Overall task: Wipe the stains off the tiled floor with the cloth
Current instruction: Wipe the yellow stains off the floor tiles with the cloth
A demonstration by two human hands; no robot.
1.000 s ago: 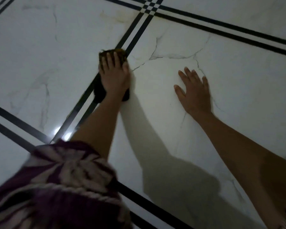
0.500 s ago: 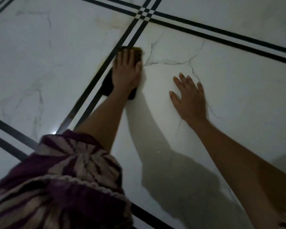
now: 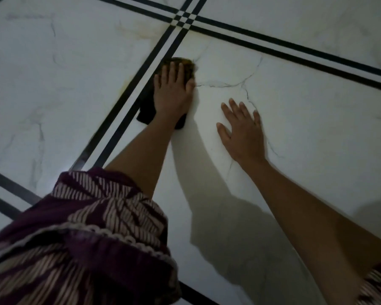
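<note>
My left hand (image 3: pixel 172 89) presses flat, fingers straight, on a dark cloth (image 3: pixel 146 110) lying on the white marbled tiled floor (image 3: pixel 306 111). The cloth sits just right of a double black stripe (image 3: pixel 123 111), and its yellowish-brown far edge shows past my fingertips. A faint yellowish stain (image 3: pixel 139 34) marks the left tile near the stripe crossing. Another stain (image 3: pixel 126 85) runs along the stripe left of the cloth. My right hand (image 3: pixel 242 130) lies palm down on the bare tile, to the right of the cloth, holding nothing.
Double black stripes cross (image 3: pixel 185 18) at the top of the view and run off to the right. A purple patterned garment (image 3: pixel 86 238) covers the lower left. Thin dark veins (image 3: pixel 244 84) run through the tile between my hands.
My left hand has slid the cloth forward and right, from over the double stripe onto the right tile's edge. My right hand stays planted in the same spot.
</note>
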